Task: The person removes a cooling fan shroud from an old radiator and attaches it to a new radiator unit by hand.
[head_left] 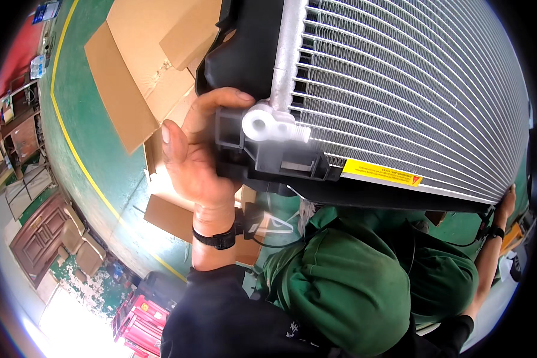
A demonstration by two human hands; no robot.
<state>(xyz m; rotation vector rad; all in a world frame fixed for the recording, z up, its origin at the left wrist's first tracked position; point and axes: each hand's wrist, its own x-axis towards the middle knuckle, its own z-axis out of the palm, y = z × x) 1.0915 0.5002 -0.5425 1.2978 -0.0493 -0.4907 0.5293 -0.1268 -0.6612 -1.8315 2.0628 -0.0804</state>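
Note:
A large car radiator [394, 77] with silver fins and thin metal tubes fills the upper right, held up above my knees. Along its left side runs a silver pipe [285, 59], ending in a white fitting [258, 124] by a black plastic corner bracket [292, 164]. My left hand [200, 155] grips this corner, thumb and a finger showing and the other fingers hidden behind. At the lower right corner my right hand [507, 204] holds the radiator's edge, its fingers mostly hidden. A yellow label [382, 173] lies along the lower edge.
Opened cardboard boxes [116, 83] lie on the green floor [80, 113] to the left, beside a yellow floor line [89, 178]. A red tool box or case [142, 322] stands at lower left. Farther left are a brown panel [39, 230] and a cluttered shelf [21, 119].

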